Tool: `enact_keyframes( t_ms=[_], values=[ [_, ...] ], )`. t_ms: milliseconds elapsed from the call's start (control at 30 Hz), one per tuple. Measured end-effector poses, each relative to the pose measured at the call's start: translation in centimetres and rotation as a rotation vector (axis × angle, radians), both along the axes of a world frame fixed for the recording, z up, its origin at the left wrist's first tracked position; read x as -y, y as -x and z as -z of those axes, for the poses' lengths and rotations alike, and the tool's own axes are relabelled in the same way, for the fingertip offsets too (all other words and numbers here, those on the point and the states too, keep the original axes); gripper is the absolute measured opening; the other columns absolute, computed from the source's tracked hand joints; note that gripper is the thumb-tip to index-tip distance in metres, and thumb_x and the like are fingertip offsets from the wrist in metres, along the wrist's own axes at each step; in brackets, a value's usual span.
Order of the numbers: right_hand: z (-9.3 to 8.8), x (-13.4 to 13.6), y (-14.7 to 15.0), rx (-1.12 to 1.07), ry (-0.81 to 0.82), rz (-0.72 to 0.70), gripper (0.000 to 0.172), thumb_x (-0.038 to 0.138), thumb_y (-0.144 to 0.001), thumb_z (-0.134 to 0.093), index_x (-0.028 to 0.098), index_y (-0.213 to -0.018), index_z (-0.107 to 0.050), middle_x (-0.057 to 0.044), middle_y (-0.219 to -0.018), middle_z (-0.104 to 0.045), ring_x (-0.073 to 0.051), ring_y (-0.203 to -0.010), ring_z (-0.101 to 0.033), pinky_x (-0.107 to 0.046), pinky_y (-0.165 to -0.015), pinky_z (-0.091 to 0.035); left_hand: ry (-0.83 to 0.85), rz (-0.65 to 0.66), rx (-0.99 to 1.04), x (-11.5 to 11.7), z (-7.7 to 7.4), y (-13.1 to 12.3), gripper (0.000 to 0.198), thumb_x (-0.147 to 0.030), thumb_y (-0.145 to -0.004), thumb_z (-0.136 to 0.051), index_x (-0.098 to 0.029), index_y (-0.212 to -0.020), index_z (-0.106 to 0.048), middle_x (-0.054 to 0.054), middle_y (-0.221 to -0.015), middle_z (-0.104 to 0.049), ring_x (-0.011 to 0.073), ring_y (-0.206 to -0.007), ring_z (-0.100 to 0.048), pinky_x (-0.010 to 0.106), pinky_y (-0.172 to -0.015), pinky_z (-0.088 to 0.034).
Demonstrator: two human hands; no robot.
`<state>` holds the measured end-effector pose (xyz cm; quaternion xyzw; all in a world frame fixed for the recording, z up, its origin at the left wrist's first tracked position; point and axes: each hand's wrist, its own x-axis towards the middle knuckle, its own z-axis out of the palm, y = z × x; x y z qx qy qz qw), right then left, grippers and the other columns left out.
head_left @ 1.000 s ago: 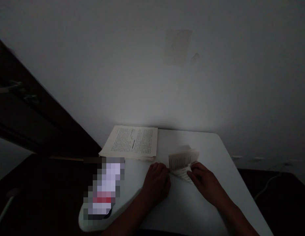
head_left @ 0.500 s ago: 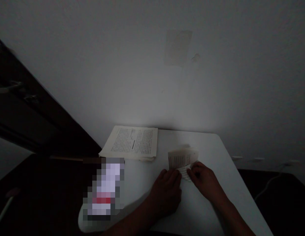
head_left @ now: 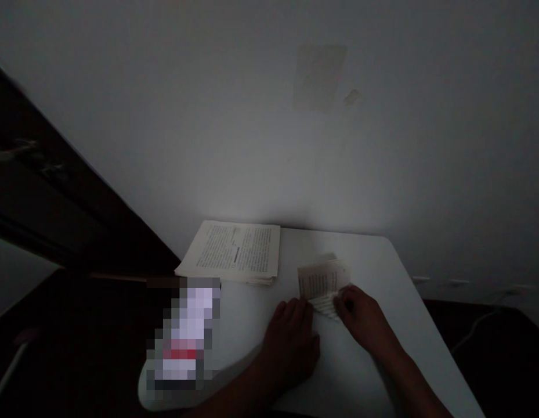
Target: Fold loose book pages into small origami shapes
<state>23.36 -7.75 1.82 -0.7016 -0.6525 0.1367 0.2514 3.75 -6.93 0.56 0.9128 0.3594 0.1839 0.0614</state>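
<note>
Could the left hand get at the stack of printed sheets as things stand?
Probably yes: the left hand is by the folded paper, and only white tabletop shows between it and the stack.

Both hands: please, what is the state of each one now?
Left hand: at the edge of the folded paper; open or closed, cannot be told.
Right hand: closed, holding the folded paper.

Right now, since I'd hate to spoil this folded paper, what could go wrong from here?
The right hand pinches one side of the folded paper while its back flap stands up, so a crease might set crooked. The left hand is only at or near the paper's left corner, so the sheet could pivot. The page stack reaches the left edge of the table; a bump might push pages off.
</note>
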Motion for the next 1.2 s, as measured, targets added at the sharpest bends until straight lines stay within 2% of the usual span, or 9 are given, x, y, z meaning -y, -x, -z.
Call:
enact_keyframes(
  t_ms=[433,700,967,1200],
  values=[
    [0.35,-0.11,-0.04,0.048,0.024,-0.020,0.026,0.025,-0.083,-0.041,0.020,-0.058,-0.049,-0.003,-0.070,-0.054,-0.017,-0.065,-0.055,-0.030,-0.063,-0.044,-0.038,-0.049,-0.013,0.17,0.16,0.09,0.047,-0.035,-0.079,-0.048,-0.012,-0.120,-0.050,0.013,-0.120,-0.055,0.0306,-0.108,-0.049,0.047,-0.095,-0.036],
    [-0.08,-0.12,0.10,0.031,0.054,-0.022,0.026,0.026,-0.084,-0.039,0.019,-0.062,-0.052,-0.004,-0.073,-0.055,-0.017,-0.068,-0.056,-0.030,-0.064,-0.044,-0.055,-0.086,0.001,0.15,0.69,0.08,0.048,-0.038,-0.078,-0.048,-0.011,-0.118,-0.051,0.015,-0.117,-0.055,0.0310,-0.107,-0.049,0.048,-0.094,-0.035],
    [0.34,-0.18,-0.03,0.044,0.130,0.022,0.026,0.028,-0.083,-0.039,0.018,-0.065,-0.055,-0.005,-0.075,-0.056,-0.017,-0.069,-0.056,-0.029,-0.067,-0.042,-0.032,-0.109,-0.035,0.10,0.08,0.31,0.052,-0.042,-0.078,-0.047,-0.010,-0.119,-0.050,0.015,-0.116,-0.054,0.0303,-0.107,-0.047,0.049,-0.095,-0.034],
    [0.15,-0.28,0.10,0.056,0.110,0.015,0.026,0.030,-0.082,-0.041,0.019,-0.064,-0.055,-0.005,-0.073,-0.057,-0.017,-0.069,-0.056,-0.028,-0.066,-0.041,-0.047,-0.097,-0.035,-0.19,0.08,0.43,0.051,-0.043,-0.078,-0.047,-0.012,-0.119,-0.050,0.014,-0.116,-0.053,0.0296,-0.107,-0.047,0.048,-0.095,-0.034]
  ],
)
